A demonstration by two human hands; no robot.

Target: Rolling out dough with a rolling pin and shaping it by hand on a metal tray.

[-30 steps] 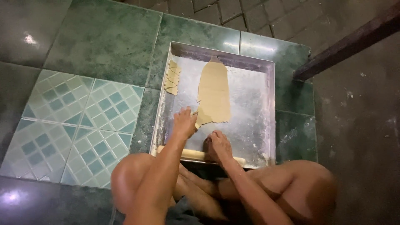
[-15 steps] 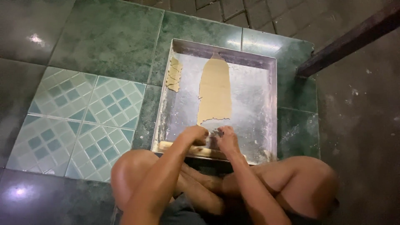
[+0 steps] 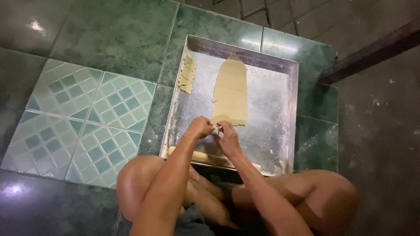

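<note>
From the head view, a person sits cross-legged on a green tiled floor (image 3: pixel 109 39), bare knees filling the bottom of the frame. In front of them, in the centre, lies a square metal tray (image 3: pixel 280 131) dusted with flour.

A long flat sheet of dough (image 3: pixel 231 91) runs down the middle of the tray, its rounded top near the far wall and its ragged lower edge just above the hands. At the upper left corner of the tray a small pile of cut dough pieces (image 3: pixel 188 74) rests against the left wall, well apart from the sheet.

Both hands meet at the sheet's lower edge, just below the frame's centre. The left hand (image 3: pixel 200 127) is curled nearly closed, fingertips pinched together at the edge of the dough. The right hand (image 3: pixel 228 136) sits just beside it, fingers bent and pinching at the same spot; whether each hand actually has a bit of dough between its fingers is too small to tell.

A wooden rolling pin (image 3: pixel 197 155) lies across the tray's near edge, partly hidden under the forearms.

At the upper right a dark wooden beam (image 3: pixel 372 50) crosses the corner diagonally above rougher grey ground.
</note>
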